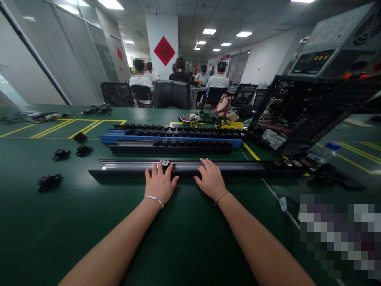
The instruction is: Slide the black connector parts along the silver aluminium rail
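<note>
A long black rail (119, 173) with a shiny inner channel lies crosswise in front of me. My left hand (160, 183) rests over its near edge, fingers spread. Just beyond the index and middle fingertips sits a small black piece with a silvery top (166, 162), in the channel. My right hand (210, 179) lies farther right on the same rail, fingers slightly bent and apart, nothing visible in it. Both palms face down, and the undersides of the fingers are hidden.
Behind lie a blue rail (125, 138) and black rails carrying several small dark pieces. Loose black parts (50, 181) lie left on the green table (98, 222). An opened computer case (285, 115) stands right; beyond it are a metal dish (189, 118) and seated people.
</note>
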A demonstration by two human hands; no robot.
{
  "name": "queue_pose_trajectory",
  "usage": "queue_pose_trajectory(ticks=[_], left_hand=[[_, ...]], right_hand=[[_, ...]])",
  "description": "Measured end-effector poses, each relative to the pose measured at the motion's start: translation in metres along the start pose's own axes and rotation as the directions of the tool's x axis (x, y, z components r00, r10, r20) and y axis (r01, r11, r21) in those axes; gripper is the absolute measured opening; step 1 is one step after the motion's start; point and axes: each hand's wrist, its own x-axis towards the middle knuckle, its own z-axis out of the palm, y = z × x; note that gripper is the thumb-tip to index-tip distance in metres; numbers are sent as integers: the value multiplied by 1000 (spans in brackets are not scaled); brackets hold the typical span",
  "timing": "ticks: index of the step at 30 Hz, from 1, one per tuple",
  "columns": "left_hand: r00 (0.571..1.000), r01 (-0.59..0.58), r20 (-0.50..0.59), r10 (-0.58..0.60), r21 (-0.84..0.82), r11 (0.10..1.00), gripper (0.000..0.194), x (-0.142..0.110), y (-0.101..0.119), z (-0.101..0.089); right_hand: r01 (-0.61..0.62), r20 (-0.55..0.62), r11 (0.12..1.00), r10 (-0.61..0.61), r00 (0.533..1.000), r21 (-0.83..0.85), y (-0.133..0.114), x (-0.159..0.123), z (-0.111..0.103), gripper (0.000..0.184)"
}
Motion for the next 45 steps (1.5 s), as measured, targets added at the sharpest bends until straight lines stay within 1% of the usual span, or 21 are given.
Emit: queue_pose_trajectory(ticks=[5,9,17,30,45], left_hand=[[1000,16,-18,-16,-10,1000,58,3,-1,4],[999,34,-7,-34,-35,999,56,9,-3,6],[998,60,13,-60,-54,997,52,11,-9,1],[997,78,-18,-79,-41,996,46,11,-17,-3],[996,76,-38,-79,-72,995,46,12,-24,-3]], right_hand=[[-6,-7,1000,7,1000,8,-1,0,0,25],[-10,-1,1000,10,1000,15,-2,0,-1,25],[-11,15,1000,10,1000,17,-1,0,-2,28],[-5,8,1000,5,1000,22,-1,0,-1,26],[-13,27,1000,13,1000,5,-1,0,-4,26]])
